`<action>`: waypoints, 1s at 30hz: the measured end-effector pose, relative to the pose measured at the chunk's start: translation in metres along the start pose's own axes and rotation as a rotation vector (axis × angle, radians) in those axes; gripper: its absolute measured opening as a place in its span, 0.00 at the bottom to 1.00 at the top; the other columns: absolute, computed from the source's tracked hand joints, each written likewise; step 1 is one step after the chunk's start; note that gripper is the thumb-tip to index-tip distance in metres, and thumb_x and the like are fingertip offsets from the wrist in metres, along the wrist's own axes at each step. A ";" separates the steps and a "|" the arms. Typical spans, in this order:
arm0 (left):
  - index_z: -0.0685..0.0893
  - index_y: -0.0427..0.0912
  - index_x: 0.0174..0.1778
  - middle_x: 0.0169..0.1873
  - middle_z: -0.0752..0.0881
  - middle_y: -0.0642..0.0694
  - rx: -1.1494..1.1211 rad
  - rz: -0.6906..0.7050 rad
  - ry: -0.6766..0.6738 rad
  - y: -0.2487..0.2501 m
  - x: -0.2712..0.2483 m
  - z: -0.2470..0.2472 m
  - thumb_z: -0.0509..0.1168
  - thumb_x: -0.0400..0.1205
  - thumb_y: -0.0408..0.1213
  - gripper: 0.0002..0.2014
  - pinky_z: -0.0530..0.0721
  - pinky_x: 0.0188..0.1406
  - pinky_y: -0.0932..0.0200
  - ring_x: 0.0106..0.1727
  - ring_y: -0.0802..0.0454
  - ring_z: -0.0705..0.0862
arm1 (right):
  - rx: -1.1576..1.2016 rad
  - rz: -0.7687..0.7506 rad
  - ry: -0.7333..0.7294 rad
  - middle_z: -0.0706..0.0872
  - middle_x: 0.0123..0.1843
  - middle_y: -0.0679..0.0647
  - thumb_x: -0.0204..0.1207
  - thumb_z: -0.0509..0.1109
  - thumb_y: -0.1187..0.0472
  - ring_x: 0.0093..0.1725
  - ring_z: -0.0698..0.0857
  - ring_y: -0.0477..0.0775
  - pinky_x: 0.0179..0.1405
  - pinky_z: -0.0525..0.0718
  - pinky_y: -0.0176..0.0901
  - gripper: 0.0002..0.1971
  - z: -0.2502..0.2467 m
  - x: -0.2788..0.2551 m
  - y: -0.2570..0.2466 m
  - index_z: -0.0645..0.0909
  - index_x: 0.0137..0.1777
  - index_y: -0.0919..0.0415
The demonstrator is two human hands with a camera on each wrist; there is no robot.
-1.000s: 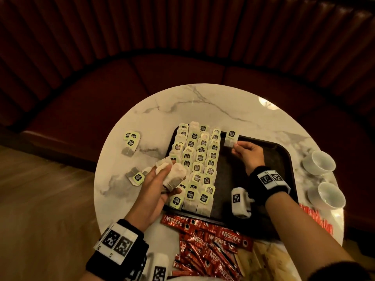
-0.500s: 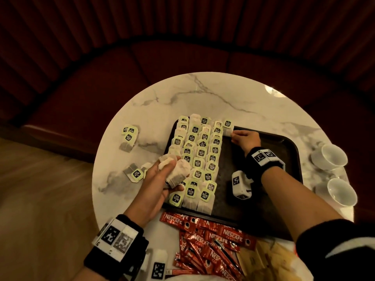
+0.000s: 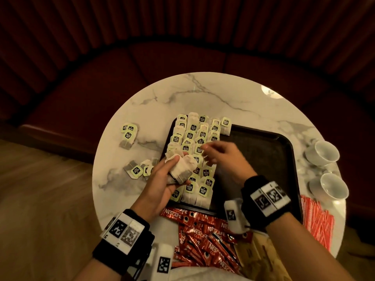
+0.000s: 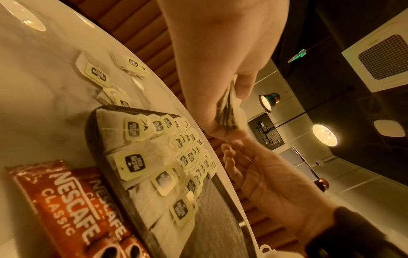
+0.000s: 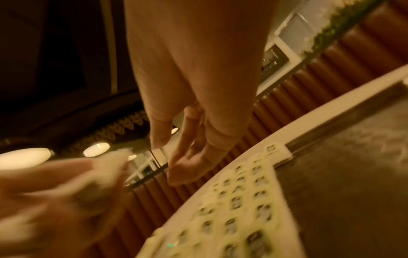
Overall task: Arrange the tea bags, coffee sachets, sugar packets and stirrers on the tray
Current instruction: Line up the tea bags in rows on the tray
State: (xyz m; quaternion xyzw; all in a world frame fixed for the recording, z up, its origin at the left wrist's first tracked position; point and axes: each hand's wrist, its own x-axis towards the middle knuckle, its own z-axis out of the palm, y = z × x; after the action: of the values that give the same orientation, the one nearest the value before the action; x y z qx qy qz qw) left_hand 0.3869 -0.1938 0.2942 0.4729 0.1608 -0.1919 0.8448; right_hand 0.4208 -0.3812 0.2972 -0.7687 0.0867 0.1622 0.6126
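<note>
one tray [image 3: 284, 142], two white cups [image 3: 322, 153], two hands [image 3: 160, 185], five loose tea bags [image 3: 128, 135] on the surface [image 3: 203, 98], others too many to count.

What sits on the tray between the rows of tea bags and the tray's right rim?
Nothing: in the head view the tray floor is bare from the tea bag rows to its right rim, crossed only by the right hand above it.

bare right half of tray [image 3: 261, 159] open, tea bag rows [image 3: 194, 151] crowding its left, cups [image 3: 322, 153] flanking right edge
</note>
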 end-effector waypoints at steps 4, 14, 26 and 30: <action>0.85 0.44 0.60 0.54 0.91 0.44 0.028 0.019 -0.039 0.000 -0.003 0.004 0.58 0.86 0.36 0.12 0.84 0.49 0.56 0.52 0.51 0.88 | 0.166 0.029 -0.118 0.92 0.51 0.55 0.79 0.71 0.52 0.46 0.90 0.51 0.50 0.89 0.43 0.14 0.025 -0.038 -0.004 0.84 0.59 0.60; 0.82 0.42 0.63 0.53 0.91 0.44 0.061 0.026 -0.093 -0.007 -0.010 0.018 0.58 0.88 0.34 0.11 0.89 0.50 0.59 0.53 0.51 0.90 | 0.398 0.064 0.049 0.89 0.42 0.60 0.72 0.79 0.70 0.42 0.91 0.55 0.47 0.88 0.44 0.23 0.034 -0.063 0.008 0.76 0.64 0.59; 0.74 0.40 0.65 0.59 0.84 0.34 0.167 0.061 -0.113 -0.019 -0.014 0.025 0.62 0.86 0.34 0.12 0.88 0.47 0.57 0.52 0.48 0.87 | 0.399 0.090 0.152 0.89 0.42 0.50 0.72 0.80 0.67 0.41 0.89 0.45 0.41 0.85 0.38 0.18 0.036 -0.073 0.010 0.77 0.57 0.59; 0.73 0.42 0.69 0.57 0.84 0.39 0.107 0.064 -0.110 -0.019 -0.014 0.028 0.67 0.81 0.36 0.20 0.87 0.43 0.59 0.51 0.48 0.87 | 0.433 0.084 0.156 0.89 0.45 0.55 0.73 0.78 0.69 0.49 0.89 0.51 0.54 0.87 0.48 0.17 0.034 -0.074 0.010 0.79 0.58 0.60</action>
State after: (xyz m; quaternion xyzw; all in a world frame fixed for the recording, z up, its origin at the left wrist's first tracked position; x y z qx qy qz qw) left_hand 0.3680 -0.2247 0.3009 0.5112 0.0882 -0.1989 0.8315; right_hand 0.3433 -0.3553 0.3080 -0.6252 0.1984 0.1053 0.7475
